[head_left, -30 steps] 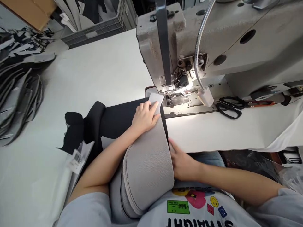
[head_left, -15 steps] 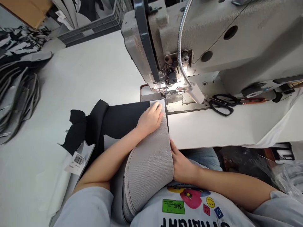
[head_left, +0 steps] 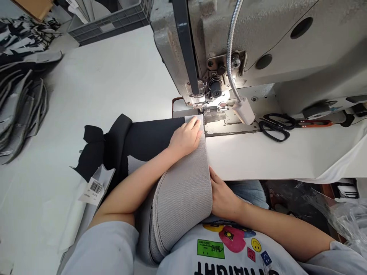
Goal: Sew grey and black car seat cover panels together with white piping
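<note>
A large grey mesh fabric piece (head_left: 186, 191), joined to black fabric (head_left: 155, 135), has its far end at the sewing machine's needle area (head_left: 202, 109). My left hand (head_left: 186, 135) holds the grey piece down from above near the presser foot, fingers bent and close together. Lower down at the right edge, my right hand (head_left: 223, 194) grips the same piece, some of its fingers hidden behind the cloth. The grey part curves down over my lap. On the left, a white barcode tag (head_left: 93, 191) hangs at the bundle.
Black-handled scissors (head_left: 275, 126) lie on the table right of the needle, beside an orange-handled tool (head_left: 315, 123). A lamp head (head_left: 243, 110) hangs over the machine bed. Stacked grey pieces (head_left: 20, 107) sit far left; a grey crate (head_left: 111, 28) stands behind.
The view has shifted slightly, so the machine appears farther right and higher. Both hands stay on the fabric in nearly the same places along its edge.
</note>
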Demonstrator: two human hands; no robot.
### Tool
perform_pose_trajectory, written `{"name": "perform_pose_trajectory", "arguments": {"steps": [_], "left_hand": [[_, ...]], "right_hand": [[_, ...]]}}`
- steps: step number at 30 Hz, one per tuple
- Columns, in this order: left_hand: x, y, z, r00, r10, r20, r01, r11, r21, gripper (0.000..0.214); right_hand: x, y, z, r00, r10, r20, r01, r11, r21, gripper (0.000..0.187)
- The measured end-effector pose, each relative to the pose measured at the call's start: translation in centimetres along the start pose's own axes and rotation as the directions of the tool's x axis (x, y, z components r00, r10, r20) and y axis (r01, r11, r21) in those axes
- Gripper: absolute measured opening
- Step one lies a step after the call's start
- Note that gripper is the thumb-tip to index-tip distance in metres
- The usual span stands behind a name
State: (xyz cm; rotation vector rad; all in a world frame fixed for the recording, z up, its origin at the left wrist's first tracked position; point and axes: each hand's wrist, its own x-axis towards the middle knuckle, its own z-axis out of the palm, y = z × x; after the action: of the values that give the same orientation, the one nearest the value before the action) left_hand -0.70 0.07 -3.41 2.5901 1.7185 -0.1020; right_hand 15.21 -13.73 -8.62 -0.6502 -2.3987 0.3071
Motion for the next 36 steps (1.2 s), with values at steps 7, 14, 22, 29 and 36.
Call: {"name": "perform_pose_trajectory", "arguments": {"steps": [7,14,22,29,36], "left_hand": [[0.7,0.2,-0.1,1.0,-0.011,0.004,0.011,1.0,-0.009,0.052],[1.3,-0.1,0.6,0.997,-0.006,-0.082,0.002,0.998,-0.059,0.05],[1.4,0.2,0.6,0.993,-0.014,-0.117,0.017,0.999,0.027,0.047],[0.6,0.4,0.4,0.989,0.0,-0.148,0.01,0.998,0.064,0.043],[0.1,0.3,0.4,0.989,0.068,-0.135,-0.07,0.998,-0.007,0.039]], "right_hand": [[0.3,0.6,-0.3,0.999,0.008,-0.049,-0.008,1.0,-0.008,0.029],[0.1,1.1,0.1,1.0,0.004,-0.01,-0.003,1.0,0.02,0.022],[0.2,1.5,-0.7,0.995,-0.059,0.077,0.064,0.996,-0.066,0.021],[0.2,0.9,-0.9,0.996,-0.075,0.046,0.078,0.995,-0.062,0.025],[-0.4,0.5,-0.7,0.993,-0.077,0.089,0.083,0.994,-0.073,0.023]]}}
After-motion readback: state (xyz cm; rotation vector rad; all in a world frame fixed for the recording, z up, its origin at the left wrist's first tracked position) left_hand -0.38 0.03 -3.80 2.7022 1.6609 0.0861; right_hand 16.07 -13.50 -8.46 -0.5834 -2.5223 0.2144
